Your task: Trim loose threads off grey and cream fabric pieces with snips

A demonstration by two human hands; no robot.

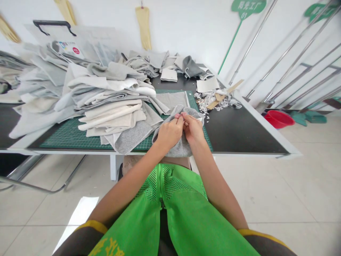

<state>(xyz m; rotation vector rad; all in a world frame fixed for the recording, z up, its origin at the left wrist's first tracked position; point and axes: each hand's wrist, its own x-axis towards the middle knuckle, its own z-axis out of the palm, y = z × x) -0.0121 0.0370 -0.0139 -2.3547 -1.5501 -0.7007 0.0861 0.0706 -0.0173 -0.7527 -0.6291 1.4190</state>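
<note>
A grey fabric piece (181, 145) lies bunched at the table's front edge, partly hanging over it. My left hand (171, 132) is closed on the cloth, its fingers curled. My right hand (194, 128) pinches the same cloth close beside it, and the fingertips of both hands meet. Whatever small part of the fabric sits between the fingertips is hidden. Under the cloth is a green cutting mat (64, 137). Just left of my hands rises a stack of folded grey and white cloths (112, 119), with a flat grey cloth (174, 101) behind.
White scraps (210, 101) and a wooden strip (225, 94) lie to the right on the black table (247, 131). More cloths (141, 64) are heaped at the back near a clear plastic box (93, 42). A red basin (279, 119) stands on the floor at right.
</note>
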